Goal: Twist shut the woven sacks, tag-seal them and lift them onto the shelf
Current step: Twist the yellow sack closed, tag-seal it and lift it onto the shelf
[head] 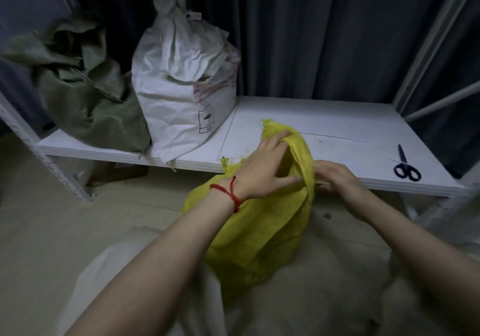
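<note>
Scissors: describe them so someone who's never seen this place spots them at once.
Find the white shelf before the dark curtain. At its right end, near the front edge, the scissors lie flat, dark loop handles toward you. They are the only small tool; the green sack and white sack stand at the left end.

both bare forearms reach forward and converge. the left hand (262, 171) lies spread, palm down, its fingers (281, 139) hooked over the rim of the yellow sack (249, 234), thumb stretched out. the right hand (336, 177) pinches the rim's other side with curled fingers.
</note>
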